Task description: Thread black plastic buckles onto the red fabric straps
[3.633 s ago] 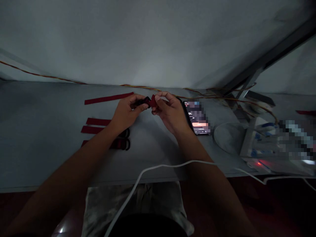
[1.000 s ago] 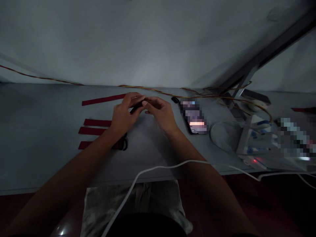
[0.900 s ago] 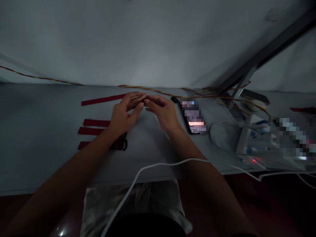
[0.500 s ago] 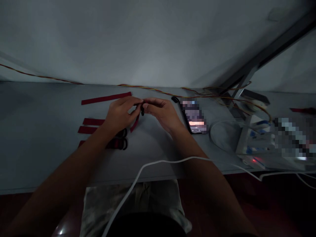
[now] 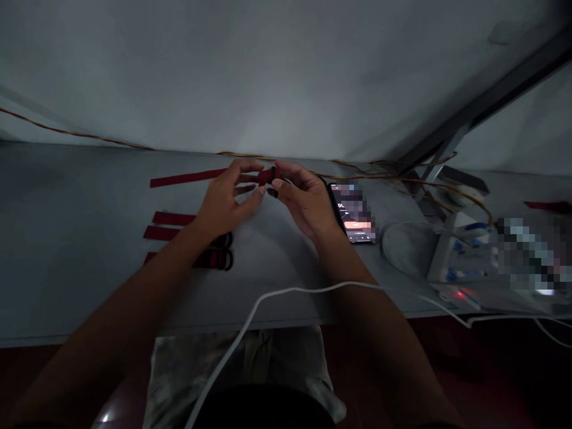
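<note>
A short red strap (image 5: 264,177) with a black ring or buckle (image 5: 274,173) is held up between my hands above the table. My right hand (image 5: 310,202) pinches it at the black piece, thumb below and fingers above. My left hand (image 5: 223,199) has its thumb and index finger closed round the strap's left side, the other fingers curled loosely behind. How the strap runs through the black piece is partly hidden by my fingers. Left of my hands, a flat red strip (image 5: 181,179) lies at the back, and several red straps with black rings (image 5: 214,260) lie partly under my left forearm.
A lit phone (image 5: 351,211) lies right of my right hand. Twisted red-yellow wires (image 5: 388,177) run along the wall. A white cable (image 5: 295,290) crosses in front of my right forearm. At right are a white box with blue marks (image 5: 465,247) and a metal frame (image 5: 447,155).
Both hands have lifted slightly away, opening the view of the strap between them. The strap's hanging tail no longer shows below my left hand. My left fingers have spread more.
</note>
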